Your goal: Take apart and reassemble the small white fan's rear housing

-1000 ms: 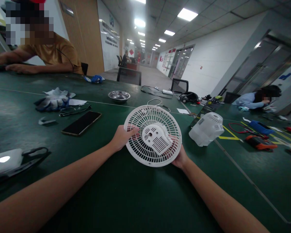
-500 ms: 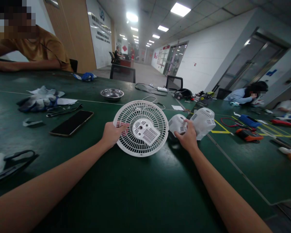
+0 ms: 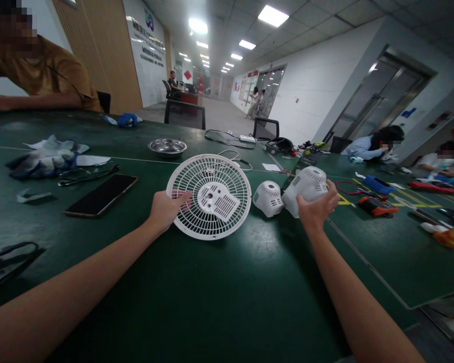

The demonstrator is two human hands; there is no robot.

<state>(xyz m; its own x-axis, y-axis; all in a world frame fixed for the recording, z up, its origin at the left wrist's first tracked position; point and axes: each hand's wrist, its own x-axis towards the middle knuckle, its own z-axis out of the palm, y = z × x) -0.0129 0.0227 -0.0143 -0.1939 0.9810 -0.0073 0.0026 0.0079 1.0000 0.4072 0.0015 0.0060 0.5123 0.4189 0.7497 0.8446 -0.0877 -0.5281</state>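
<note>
My left hand (image 3: 167,207) grips the left rim of a round white fan grille (image 3: 230,201), its thumb over the front and fingers behind the bars. The grille stands tilted up, with a slotted plate at its centre. My right hand (image 3: 318,204) is closed around the right side of the larger white vented plastic housing (image 3: 306,185); its thumb lies on the front. Between the grille and that housing, a smaller white vented housing (image 3: 268,198) sits on the green table (image 3: 212,292), untouched by either hand. A white cable (image 3: 230,154) shows behind the grille.
On the left lie a phone (image 3: 101,195), grey work gloves (image 3: 47,157) and a black cord (image 3: 89,175). A metal bowl (image 3: 167,146) stands behind the grille. An orange-and-black meter (image 3: 377,206) and a blue case (image 3: 378,184) lie right. Other people sit around the table.
My right hand has left the smaller housing, moved right and taken hold of the larger housing. The left hand still holds the grille. The view has shifted slightly right.
</note>
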